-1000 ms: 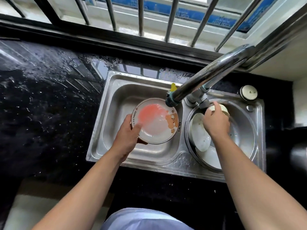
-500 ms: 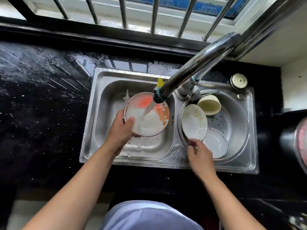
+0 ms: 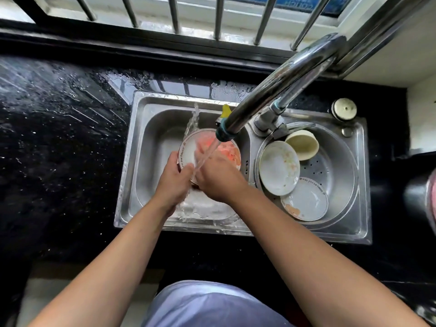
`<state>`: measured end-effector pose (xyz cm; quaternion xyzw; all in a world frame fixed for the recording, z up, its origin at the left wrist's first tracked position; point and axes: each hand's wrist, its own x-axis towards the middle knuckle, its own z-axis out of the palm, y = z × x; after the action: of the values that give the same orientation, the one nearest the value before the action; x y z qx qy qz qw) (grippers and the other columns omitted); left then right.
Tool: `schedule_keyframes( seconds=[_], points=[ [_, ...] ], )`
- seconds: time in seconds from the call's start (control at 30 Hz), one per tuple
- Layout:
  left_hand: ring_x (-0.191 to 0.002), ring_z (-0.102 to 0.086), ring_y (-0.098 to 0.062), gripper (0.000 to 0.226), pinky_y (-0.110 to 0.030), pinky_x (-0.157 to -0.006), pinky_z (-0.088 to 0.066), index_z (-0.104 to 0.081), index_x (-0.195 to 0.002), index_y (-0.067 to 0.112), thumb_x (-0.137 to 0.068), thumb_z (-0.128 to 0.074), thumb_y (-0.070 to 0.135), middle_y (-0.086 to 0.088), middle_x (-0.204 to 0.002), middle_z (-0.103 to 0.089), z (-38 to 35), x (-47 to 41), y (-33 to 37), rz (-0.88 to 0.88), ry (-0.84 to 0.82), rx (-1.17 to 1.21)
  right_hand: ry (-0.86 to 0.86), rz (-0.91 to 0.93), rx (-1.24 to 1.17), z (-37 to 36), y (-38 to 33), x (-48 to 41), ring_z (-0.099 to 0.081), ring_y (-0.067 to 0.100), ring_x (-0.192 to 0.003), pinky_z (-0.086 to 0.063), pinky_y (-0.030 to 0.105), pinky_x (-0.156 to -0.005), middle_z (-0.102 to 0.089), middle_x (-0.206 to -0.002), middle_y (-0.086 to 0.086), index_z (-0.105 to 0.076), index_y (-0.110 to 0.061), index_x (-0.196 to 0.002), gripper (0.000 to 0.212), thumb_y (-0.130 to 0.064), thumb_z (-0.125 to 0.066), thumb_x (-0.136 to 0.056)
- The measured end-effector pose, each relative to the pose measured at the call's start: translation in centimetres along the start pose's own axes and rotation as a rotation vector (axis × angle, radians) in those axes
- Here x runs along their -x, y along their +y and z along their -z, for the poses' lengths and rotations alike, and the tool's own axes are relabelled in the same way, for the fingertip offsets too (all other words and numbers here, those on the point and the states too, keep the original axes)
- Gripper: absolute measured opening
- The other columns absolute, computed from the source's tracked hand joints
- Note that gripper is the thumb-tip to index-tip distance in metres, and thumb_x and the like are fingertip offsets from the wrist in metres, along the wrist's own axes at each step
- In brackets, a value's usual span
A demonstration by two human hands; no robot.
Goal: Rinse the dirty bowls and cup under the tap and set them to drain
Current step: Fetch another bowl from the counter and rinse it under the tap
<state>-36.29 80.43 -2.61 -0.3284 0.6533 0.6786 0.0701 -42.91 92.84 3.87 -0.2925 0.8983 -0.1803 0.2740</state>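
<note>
A white bowl with red smears point(image 3: 188, 153) is tilted under the running tap point(image 3: 271, 90) over the left sink basin point(image 3: 151, 142). My left hand point(image 3: 173, 181) grips its near-left rim. My right hand point(image 3: 218, 179) lies on the bowl's near side, its fingers in the water stream; whether it grips the rim is hidden. In the round right basin point(image 3: 342, 166) a stained white bowl point(image 3: 278, 171) leans over another dirty white bowl point(image 3: 306, 200), and a cream cup point(image 3: 303, 143) lies on its side behind them.
Wet black countertop point(image 3: 59, 149) surrounds the steel sink. Water splashes off the bowl toward the back of the left basin. A round cream cap point(image 3: 344, 109) sits at the sink's back right corner. Window bars point(image 3: 219, 17) run behind the tap.
My right hand left the right basin's front edge and came across onto the bowl under the tap. The left hand keeps holding the bowl, and water runs harder over it.
</note>
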Motion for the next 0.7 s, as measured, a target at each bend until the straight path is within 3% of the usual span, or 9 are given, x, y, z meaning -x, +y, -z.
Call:
schedule_keyframes(
  seconds=[0.1, 0.17, 0.3, 0.43, 0.53, 0.63, 0.7],
  points=[
    [-0.098, -0.073, -0.032, 0.026, -0.051, -0.067, -0.063, -0.062, -0.11, 0.04, -0.087, -0.057, 0.029, -0.016, -0.111, -0.075, 0.3, 0.0, 0.0, 0.026, 0.018, 0.023, -0.111, 0.091, -0.086, -0.8, 0.3, 1.5, -0.052, 0.037, -0.132, -0.048, 0.05, -0.106, -0.055, -0.143, 0.014, -0.062, -0.007, -0.115, 0.027, -0.02, -0.043, -0.1],
    [-0.1, -0.073, -0.033, 0.026, -0.049, -0.07, -0.063, -0.061, -0.109, 0.041, -0.089, -0.056, 0.025, -0.009, -0.112, -0.074, 0.3, 0.1, -0.3, 0.059, 0.034, 0.03, -0.127, 0.029, -0.025, -1.1, 1.7, 2.7, -0.053, 0.035, -0.13, -0.049, 0.047, -0.103, -0.058, -0.136, 0.015, -0.065, -0.006, -0.104, 0.028, -0.022, -0.043, -0.097],
    [-0.076, -0.073, -0.025, 0.026, -0.036, -0.052, -0.059, -0.06, -0.106, 0.036, -0.087, -0.053, 0.019, -0.012, -0.103, -0.074, -0.2, 0.3, -0.8, 0.096, 0.047, 0.039, -0.055, -0.115, 0.178, -0.8, 2.7, 0.8, -0.037, 0.035, -0.144, -0.031, 0.044, -0.12, -0.045, -0.149, 0.022, -0.053, 0.001, -0.134, 0.046, -0.022, -0.044, -0.095],
    [-0.076, -0.073, -0.025, 0.024, -0.039, -0.058, -0.059, -0.059, -0.097, 0.045, -0.086, -0.056, 0.025, -0.011, -0.097, -0.077, -0.7, 0.1, -0.6, 0.127, 0.058, 0.025, -0.15, 0.025, -0.034, -0.7, 0.7, -1.0, -0.049, 0.042, -0.134, -0.045, 0.051, -0.108, -0.044, -0.152, 0.022, -0.048, -0.009, -0.14, 0.042, -0.025, -0.04, -0.102],
    [-0.089, -0.074, -0.029, 0.028, -0.042, -0.064, -0.062, -0.059, -0.106, 0.038, -0.084, -0.055, 0.022, -0.008, -0.104, -0.076, -0.4, -0.3, -0.7, 0.166, 0.106, 0.024, -0.166, 0.057, -0.147, -1.6, 1.0, 0.8, -0.058, 0.042, -0.121, -0.05, 0.051, -0.099, -0.053, -0.141, 0.02, -0.057, -0.014, -0.125, 0.031, -0.023, -0.041, -0.101],
    [-0.096, -0.074, -0.041, 0.037, -0.059, -0.072, -0.065, -0.052, -0.118, 0.019, -0.081, -0.05, 0.015, -0.019, -0.117, -0.069, -0.3, -0.2, -1.3, 0.218, 0.112, 0.044, -0.128, -0.062, -0.085, -2.4, 2.3, 1.4, -0.061, 0.039, -0.101, -0.05, 0.042, -0.08, -0.058, -0.113, 0.014, -0.055, -0.015, -0.092, 0.021, -0.026, -0.039, -0.1],
    [-0.081, -0.077, -0.039, 0.037, -0.055, -0.067, -0.066, -0.049, -0.117, 0.016, -0.081, -0.05, 0.015, -0.022, -0.113, -0.069, -0.5, 0.3, -1.5, 0.222, 0.097, 0.059, -0.117, -0.2, -0.024, -2.3, 2.7, -0.1, -0.061, 0.038, -0.101, -0.047, 0.039, -0.08, -0.06, -0.117, 0.02, -0.06, -0.008, -0.101, 0.03, -0.028, -0.038, -0.101]
  ],
)
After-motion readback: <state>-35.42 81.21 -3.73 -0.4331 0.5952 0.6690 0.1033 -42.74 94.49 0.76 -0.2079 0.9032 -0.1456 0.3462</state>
